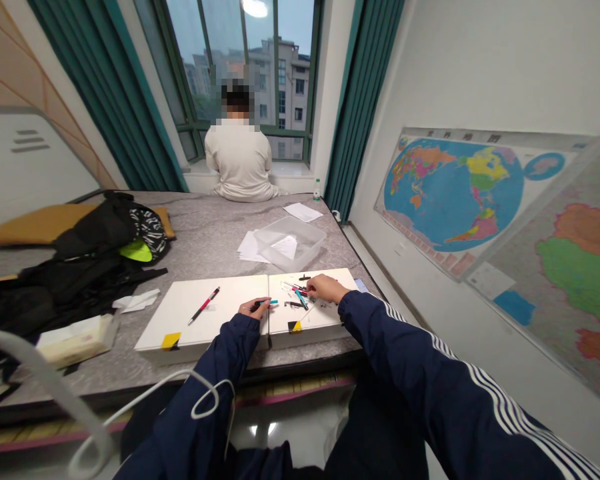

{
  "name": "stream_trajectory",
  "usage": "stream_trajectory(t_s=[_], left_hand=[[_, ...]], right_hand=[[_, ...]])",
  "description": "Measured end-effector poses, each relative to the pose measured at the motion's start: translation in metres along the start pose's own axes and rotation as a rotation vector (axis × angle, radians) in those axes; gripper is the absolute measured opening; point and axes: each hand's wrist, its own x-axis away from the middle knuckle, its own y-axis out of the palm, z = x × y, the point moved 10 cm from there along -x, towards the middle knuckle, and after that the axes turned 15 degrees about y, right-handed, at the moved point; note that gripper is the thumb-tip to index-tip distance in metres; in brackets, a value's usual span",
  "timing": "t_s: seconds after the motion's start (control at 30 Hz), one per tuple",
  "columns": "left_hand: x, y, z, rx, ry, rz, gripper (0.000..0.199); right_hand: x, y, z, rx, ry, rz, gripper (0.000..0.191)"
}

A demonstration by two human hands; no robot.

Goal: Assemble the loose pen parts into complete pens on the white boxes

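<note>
My left hand [253, 307] is closed around a pen part [273, 303], whose teal end sticks out to the right, with something dark at the fingers. My right hand [327, 288] reaches into a loose pile of pen parts [297, 297], fingertips pinched together and pointing down. Whatever they grip is too small to make out. The pile has black, red and teal pieces and lies on the right white board [333, 325]. On the left white board [180, 300] rests an assembled red and black pen [204, 306], apart from both hands.
Behind the boards stand a clear plastic tub [305, 250] and some white papers [250, 248]. Black bags [95, 233] and a tissue pack [77, 340] are at left. A white cable [175, 375] crosses my left sleeve. A person [240, 157] sits at the window, facing away.
</note>
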Motion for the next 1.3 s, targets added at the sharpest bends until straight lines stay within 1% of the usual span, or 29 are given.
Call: stream_trajectory(t_s=[0.1, 0.2, 0.27, 0.37, 0.5, 0.67, 0.87, 0.93, 1.07, 1.13, 1.23, 1.3], left_hand=[[0.0, 0.0, -0.002, -0.011, 0.0, -0.012, 0.045], [0.0, 0.0, -0.003, 0.009, -0.003, 0.005, 0.045], [0.0, -0.001, -0.004, 0.018, -0.008, 0.014, 0.046], [0.0, 0.0, -0.007, -0.005, -0.012, -0.001, 0.047], [0.001, 0.002, -0.011, 0.001, -0.013, 0.006, 0.048], [0.002, 0.004, -0.013, 0.022, -0.016, 0.014, 0.051], [-0.001, 0.001, -0.008, -0.002, -0.025, -0.007, 0.051], [-0.001, 0.001, -0.007, -0.001, -0.024, -0.012, 0.051], [0.0, 0.001, -0.006, -0.001, -0.008, -0.009, 0.05], [0.0, 0.0, -0.007, -0.006, -0.008, -0.005, 0.049], [0.0, 0.001, -0.006, 0.0, -0.01, -0.009, 0.049], [0.0, 0.002, -0.006, 0.006, -0.01, -0.02, 0.049]], right_hand=[[0.001, -0.004, 0.003, -0.018, 0.005, 0.002, 0.017], [0.001, -0.001, 0.002, -0.024, 0.048, 0.016, 0.031], [-0.001, 0.006, -0.001, -0.002, 0.114, 0.027, 0.036], [-0.005, 0.021, -0.006, 0.033, 0.202, 0.031, 0.035], [-0.008, 0.034, -0.01, 0.027, 0.236, 0.003, 0.031], [-0.012, 0.029, -0.005, -0.001, 0.217, 0.012, 0.026], [-0.029, 0.015, -0.005, 0.054, 0.191, -0.012, 0.033], [-0.033, 0.012, -0.004, 0.08, 0.176, -0.03, 0.033], [-0.038, 0.015, -0.004, 0.12, 0.113, -0.093, 0.03], [-0.037, 0.018, -0.005, 0.138, 0.083, -0.103, 0.028], [-0.035, 0.02, -0.005, 0.146, 0.064, -0.09, 0.026], [-0.033, 0.017, -0.002, 0.129, 0.071, -0.057, 0.027]])
